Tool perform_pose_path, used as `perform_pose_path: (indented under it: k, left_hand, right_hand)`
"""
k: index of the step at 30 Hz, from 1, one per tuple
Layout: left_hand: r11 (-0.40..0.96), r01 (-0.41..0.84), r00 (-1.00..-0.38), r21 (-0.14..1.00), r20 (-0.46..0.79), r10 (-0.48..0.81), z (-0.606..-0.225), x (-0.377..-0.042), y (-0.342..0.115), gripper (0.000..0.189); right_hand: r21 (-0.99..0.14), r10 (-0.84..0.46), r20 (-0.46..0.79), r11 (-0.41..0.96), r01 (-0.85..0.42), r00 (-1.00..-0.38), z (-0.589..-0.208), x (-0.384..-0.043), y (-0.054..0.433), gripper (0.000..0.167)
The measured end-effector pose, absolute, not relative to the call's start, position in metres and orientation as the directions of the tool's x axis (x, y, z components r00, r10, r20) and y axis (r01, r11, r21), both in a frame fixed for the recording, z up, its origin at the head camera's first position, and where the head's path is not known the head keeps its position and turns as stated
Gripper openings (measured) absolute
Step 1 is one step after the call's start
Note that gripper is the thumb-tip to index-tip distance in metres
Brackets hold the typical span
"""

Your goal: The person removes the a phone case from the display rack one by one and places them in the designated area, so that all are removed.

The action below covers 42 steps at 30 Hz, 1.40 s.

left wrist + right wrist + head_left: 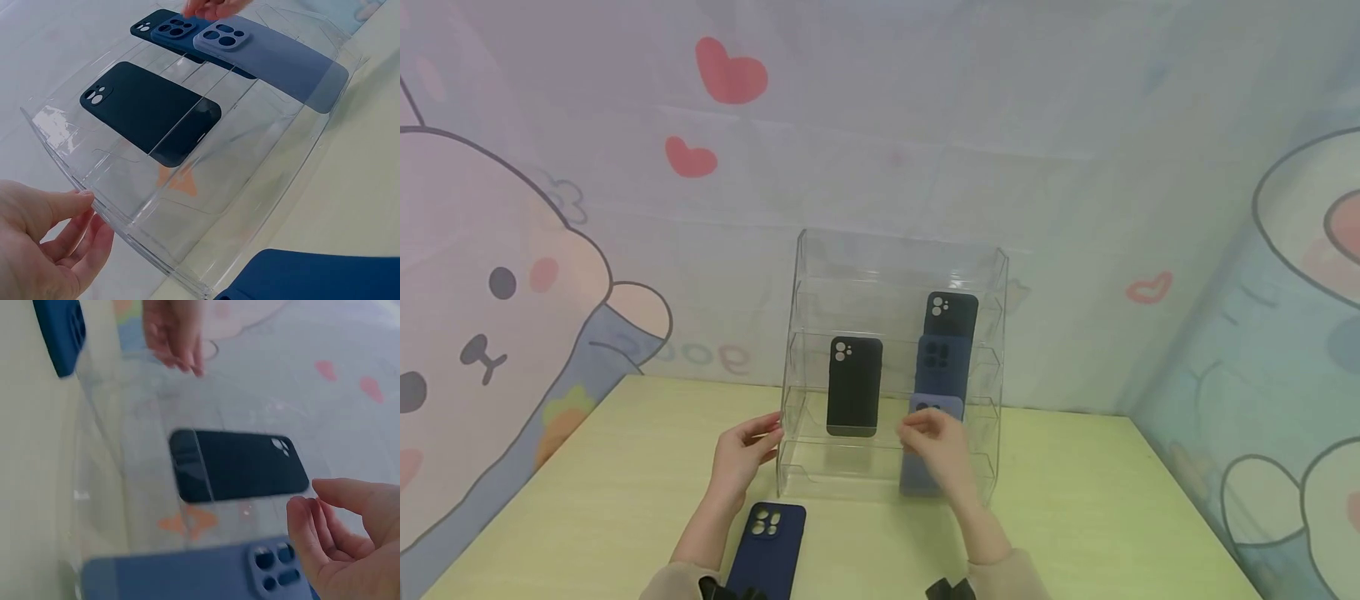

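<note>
A clear acrylic tiered rack (842, 485) stands on the table. My left hand (737, 458) pinches its left side edge, thumb on one face and fingers on the other. A black phone case (854, 387) leans in a middle tier at left. On the right side, a dark case (953, 321), a blue case (942, 379) and a lavender-blue case (920, 477) stand in steps, the lavender one lowest and in front. My right hand (940, 446) hovers before the lavender case, hiding part of it. Its fingers are loosely bent, with nothing between thumb and fingertips (300, 512).
A navy phone case (767, 550) lies on the yellow-green table (1075, 500) in front of the rack, beside my left forearm. Behind the table hangs a pale cloth (1075, 100) printed with hearts and cartoon animals.
</note>
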State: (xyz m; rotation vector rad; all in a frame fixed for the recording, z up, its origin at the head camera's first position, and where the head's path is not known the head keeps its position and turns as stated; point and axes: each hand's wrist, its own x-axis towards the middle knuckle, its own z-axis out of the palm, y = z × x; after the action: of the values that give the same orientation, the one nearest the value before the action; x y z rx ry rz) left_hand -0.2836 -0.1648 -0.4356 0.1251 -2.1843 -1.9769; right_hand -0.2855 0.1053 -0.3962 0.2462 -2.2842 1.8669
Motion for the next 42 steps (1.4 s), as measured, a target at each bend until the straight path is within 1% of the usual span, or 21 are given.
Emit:
perform_pose_path:
  k: [2, 5, 9, 13, 17, 23, 31, 42]
  left_hand:
    - [0.107, 0.067, -0.978, 0.992, 0.087, -0.189, -0.435, -0.284, -0.165, 0.037]
    - [0.108, 0.064, -0.978, 0.992, 0.084, -0.189, -0.435, -0.284, -0.165, 0.037]
    - [0.11, 0.056, -0.979, 0.992, 0.076, -0.189, -0.435, -0.284, -0.165, 0.037]
    - [0.115, 0.055, -0.981, 0.992, 0.075, -0.181, -0.435, -0.284, -0.165, 0.037]
    - [0.116, 0.057, -0.981, 0.992, 0.077, -0.178, -0.436, -0.285, -0.165, 0.037]
    - [0.115, 0.063, -0.982, 0.991, 0.082, -0.171, -0.437, -0.285, -0.164, 0.037]
    - [0.106, 0.059, -0.985, 0.993, 0.075, -0.155, -0.438, -0.286, -0.168, 0.038]
    - [0.105, 0.046, -0.989, 0.993, 0.06, -0.136, -0.439, -0.282, -0.172, 0.039]
  right_hand:
    - [-0.948, 0.023, 0.261, 0.192, -0.252, -0.965, -0.39, -0.287, 0.117, 0.02]
    - [-0.926, 0.079, 0.293, 0.271, -0.262, -0.953, -0.381, -0.289, 0.134, 0.023]
    - [-0.868, 0.154, 0.353, 0.423, -0.262, -0.923, -0.377, -0.291, 0.152, 0.025]
    - [-0.841, 0.184, 0.38, 0.476, -0.256, -0.907, -0.38, -0.297, 0.163, 0.027]
    - [-0.814, 0.18, 0.404, 0.518, -0.263, -0.897, -0.385, -0.302, 0.167, 0.029]
    - [-0.789, 0.172, 0.405, 0.562, -0.248, -0.898, -0.389, -0.304, 0.169, 0.031]
    - [-0.751, 0.121, 0.423, 0.601, -0.273, -0.898, -0.386, -0.305, 0.169, 0.032]
    - [-0.751, 0.083, 0.374, 0.611, -0.249, -0.924, -0.382, -0.305, 0.169, 0.032]
